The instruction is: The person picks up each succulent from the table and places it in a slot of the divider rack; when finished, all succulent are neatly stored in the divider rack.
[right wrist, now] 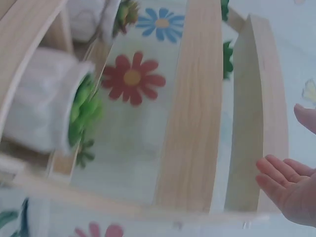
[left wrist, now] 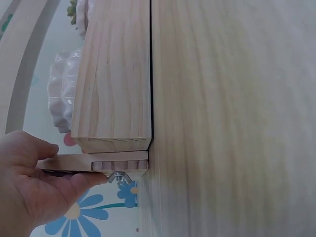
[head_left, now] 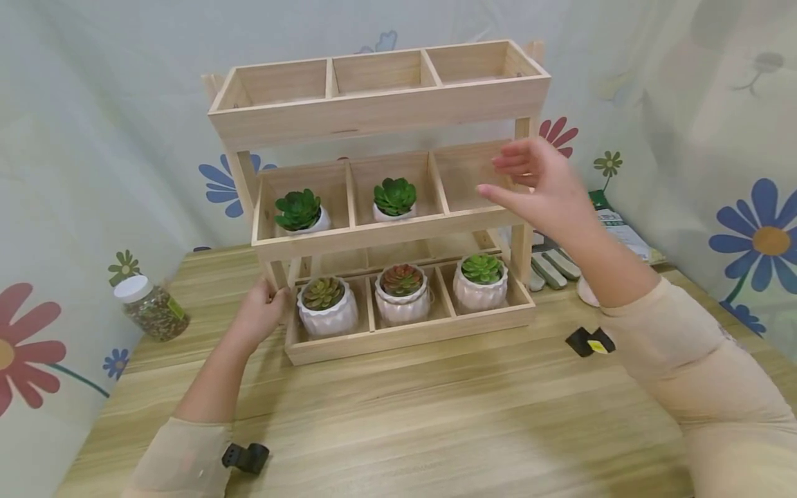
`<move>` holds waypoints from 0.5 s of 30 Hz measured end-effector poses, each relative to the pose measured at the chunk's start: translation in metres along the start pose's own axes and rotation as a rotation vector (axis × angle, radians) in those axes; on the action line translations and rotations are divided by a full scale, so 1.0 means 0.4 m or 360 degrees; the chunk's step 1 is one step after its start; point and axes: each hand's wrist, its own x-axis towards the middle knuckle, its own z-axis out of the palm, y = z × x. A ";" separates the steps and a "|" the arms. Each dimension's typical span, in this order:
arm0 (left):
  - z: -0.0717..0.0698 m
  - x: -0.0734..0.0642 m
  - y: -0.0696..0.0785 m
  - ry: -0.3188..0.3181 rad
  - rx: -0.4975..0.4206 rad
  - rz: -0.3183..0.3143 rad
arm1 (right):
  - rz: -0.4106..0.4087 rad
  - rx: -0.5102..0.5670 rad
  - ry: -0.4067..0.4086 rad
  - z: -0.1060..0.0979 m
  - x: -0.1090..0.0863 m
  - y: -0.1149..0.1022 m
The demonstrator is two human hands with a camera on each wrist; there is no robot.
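A three-tier wooden plant stand (head_left: 380,114) stands on the table, each tier split into three compartments. My left hand (head_left: 260,311) grips its lower left leg; the left wrist view shows thumb and fingers around the leg (left wrist: 74,162), beside a wing nut (left wrist: 118,177). My right hand (head_left: 548,187) holds nothing, its fingers spread from the thumb in front of the middle tier's right end. Green succulents (head_left: 299,209) in white pots fill that tier's left and middle compartments. Below sit three ribbed white pots (head_left: 328,311) with succulents, the middle one reddish. The top tier holds no pots.
A white-lidded jar (head_left: 152,308) of small pebbles stands at the left. Behind my right forearm lie grey-green tools or gloves (head_left: 554,266) and a packet (head_left: 625,232). Two black straps, one at the right (head_left: 590,341), show near my sleeves. Flowered cloth (head_left: 124,138) hangs behind the table.
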 end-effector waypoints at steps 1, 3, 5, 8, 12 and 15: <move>-0.001 0.000 0.000 -0.0002 0.0004 -0.0003 | 0.0029 0.0015 0.0038 -0.018 -0.011 0.017; -0.002 0.000 0.001 -0.0002 0.0010 -0.0005 | 0.0089 0.0013 0.0100 -0.051 -0.031 0.060; -0.003 -0.001 0.001 -0.0005 0.0011 -0.0013 | 0.0168 -0.0031 0.0144 -0.079 -0.052 0.107; -0.004 -0.003 0.002 -0.0013 0.0016 -0.0024 | 0.0312 -0.0130 0.0171 -0.114 -0.084 0.179; -0.005 -0.003 0.003 -0.0045 0.0028 -0.0048 | 0.0523 -0.0253 0.0133 -0.149 -0.127 0.263; -0.004 -0.002 0.004 -0.0046 0.0034 -0.0049 | 0.0659 -0.0247 0.0062 -0.168 -0.150 0.322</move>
